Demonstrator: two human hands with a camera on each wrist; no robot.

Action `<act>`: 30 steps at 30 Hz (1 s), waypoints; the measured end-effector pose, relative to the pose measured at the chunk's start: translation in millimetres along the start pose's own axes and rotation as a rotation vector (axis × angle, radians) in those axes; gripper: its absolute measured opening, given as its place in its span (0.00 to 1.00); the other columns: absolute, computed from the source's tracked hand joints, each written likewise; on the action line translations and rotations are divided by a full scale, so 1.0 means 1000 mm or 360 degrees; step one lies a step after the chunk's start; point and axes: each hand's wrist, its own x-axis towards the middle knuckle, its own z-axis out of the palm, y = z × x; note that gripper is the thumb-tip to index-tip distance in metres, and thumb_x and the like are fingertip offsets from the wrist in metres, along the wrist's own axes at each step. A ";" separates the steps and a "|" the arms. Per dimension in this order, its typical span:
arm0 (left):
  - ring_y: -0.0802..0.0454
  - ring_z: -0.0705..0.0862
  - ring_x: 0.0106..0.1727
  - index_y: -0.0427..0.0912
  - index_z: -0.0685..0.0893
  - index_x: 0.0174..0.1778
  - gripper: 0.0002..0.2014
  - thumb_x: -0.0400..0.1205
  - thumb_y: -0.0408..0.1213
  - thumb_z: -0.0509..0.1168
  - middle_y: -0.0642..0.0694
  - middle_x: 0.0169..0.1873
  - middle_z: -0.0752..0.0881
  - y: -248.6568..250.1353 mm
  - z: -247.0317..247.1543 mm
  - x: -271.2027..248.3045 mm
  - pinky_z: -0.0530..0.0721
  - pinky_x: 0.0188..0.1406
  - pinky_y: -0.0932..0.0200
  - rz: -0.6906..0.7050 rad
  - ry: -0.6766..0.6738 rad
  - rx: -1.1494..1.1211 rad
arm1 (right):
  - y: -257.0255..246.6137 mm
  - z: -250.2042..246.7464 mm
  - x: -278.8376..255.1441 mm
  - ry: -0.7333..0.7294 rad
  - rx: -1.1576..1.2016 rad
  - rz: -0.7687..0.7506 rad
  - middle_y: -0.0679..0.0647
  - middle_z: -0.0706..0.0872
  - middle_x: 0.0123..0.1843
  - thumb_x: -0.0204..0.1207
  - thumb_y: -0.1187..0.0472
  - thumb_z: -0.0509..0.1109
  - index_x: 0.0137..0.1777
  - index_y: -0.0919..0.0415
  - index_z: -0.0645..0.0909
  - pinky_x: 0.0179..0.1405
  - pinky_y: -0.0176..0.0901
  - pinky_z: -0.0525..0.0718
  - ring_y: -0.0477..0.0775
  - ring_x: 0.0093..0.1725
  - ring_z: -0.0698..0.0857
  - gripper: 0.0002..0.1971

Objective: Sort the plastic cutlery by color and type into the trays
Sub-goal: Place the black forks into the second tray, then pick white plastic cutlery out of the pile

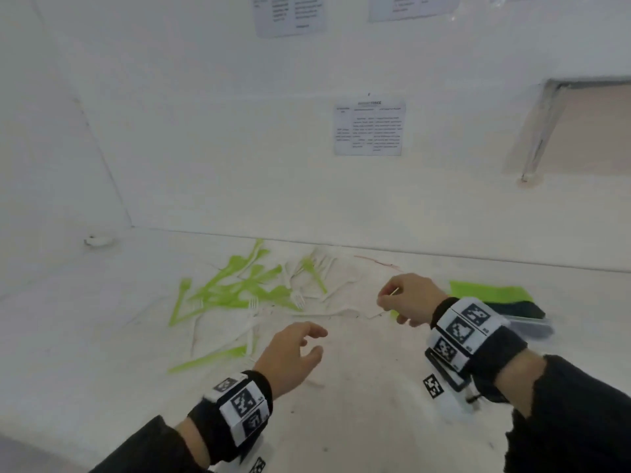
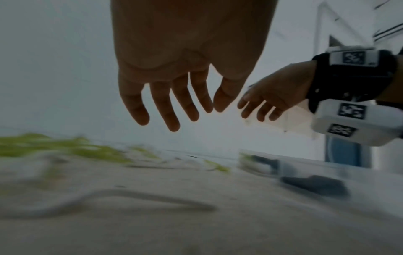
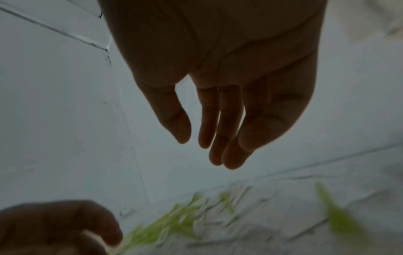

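Observation:
A heap of lime-green cutlery (image 1: 235, 285) mixed with white forks (image 1: 297, 297) lies on the white table toward the back wall. One green knife (image 1: 208, 360) lies apart at the front left. My left hand (image 1: 297, 349) hovers right of that knife with its fingers (image 2: 172, 110) spread and nothing in it. My right hand (image 1: 406, 298) hangs above a white piece (image 1: 341, 312). Its fingers (image 3: 218, 120) are nearly straight, and a thin pale streak near the index finger is unclear. Stacked green (image 1: 491, 291) and black (image 1: 519, 310) trays sit behind the right wrist.
The white table (image 1: 358, 421) meets a white back wall bearing a printed sheet (image 1: 370, 128), with a side wall at the left. A white utensil (image 2: 130, 198) lies blurred beneath my left hand. A wall recess (image 1: 580, 124) opens at the upper right.

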 end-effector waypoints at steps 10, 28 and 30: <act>0.43 0.71 0.72 0.46 0.69 0.72 0.20 0.85 0.46 0.51 0.44 0.71 0.70 -0.117 -0.071 0.042 0.69 0.70 0.46 -0.0664 -0.0168 0.0979 | -0.085 0.163 0.048 -0.0757 -0.0810 -0.0117 0.54 0.87 0.57 0.66 0.53 0.79 0.61 0.62 0.83 0.55 0.42 0.81 0.54 0.49 0.85 0.23; 0.42 0.75 0.71 0.30 0.76 0.68 0.18 0.87 0.27 0.46 0.36 0.70 0.76 -0.094 -0.089 0.090 0.74 0.66 0.57 -0.0908 -0.0017 0.0256 | -0.094 0.103 0.090 -0.0494 -0.0807 0.0068 0.45 0.77 0.31 0.78 0.61 0.65 0.57 0.61 0.80 0.25 0.29 0.72 0.41 0.27 0.73 0.10; 0.40 0.74 0.72 0.29 0.73 0.71 0.19 0.87 0.29 0.46 0.34 0.71 0.74 -0.102 -0.084 0.101 0.72 0.67 0.56 -0.0965 -0.0052 0.0212 | -0.096 0.098 0.097 -0.0615 -0.0793 0.0053 0.45 0.78 0.32 0.78 0.61 0.64 0.53 0.59 0.78 0.23 0.29 0.72 0.42 0.27 0.73 0.06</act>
